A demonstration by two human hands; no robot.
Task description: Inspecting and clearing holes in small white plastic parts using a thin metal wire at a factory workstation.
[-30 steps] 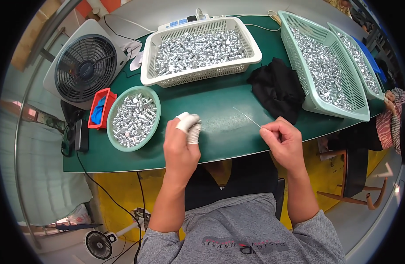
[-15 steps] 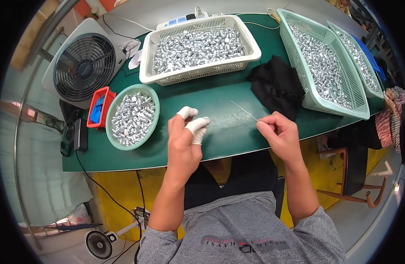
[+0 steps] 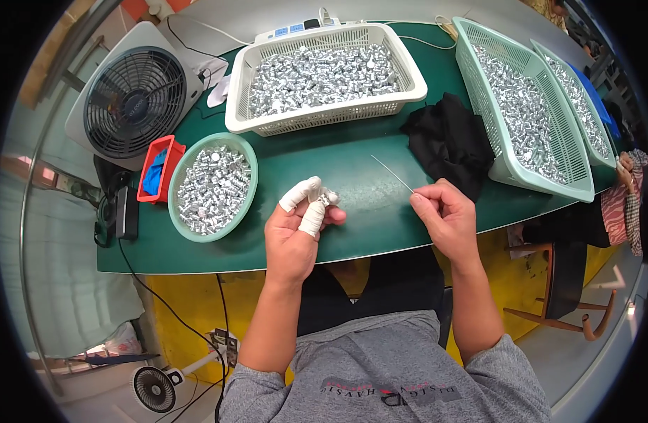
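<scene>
Above the green table (image 3: 366,243), my right hand (image 3: 447,218) pinches a thin, straight metal needle-like rod (image 3: 391,171) between thumb and forefinger; its tip points away to the left. My left hand (image 3: 295,229) has white coverings on the thumb and a finger. Those covered tips are closed on a small silver metal fitting (image 3: 328,197), mostly hidden by the fingers. Left of that hand stands a round pale-green basket (image 3: 251,176) full of similar silver metal fittings (image 3: 211,190). The rod and the fitting are apart.
At the back stands a white basket (image 3: 267,127) of fittings, with a power strip behind it. Two pale-green baskets (image 3: 510,169) line the right side beside a black cloth (image 3: 451,137). A box fan (image 3: 133,99) and a red bin (image 3: 172,158) are at left. Another person's hand (image 3: 625,162) shows far right.
My left hand has turned, its covered fingers now pinched together with a small silver fitting showing between them. My right hand still holds the rod, nearly unmoved. The view has shifted slightly.
</scene>
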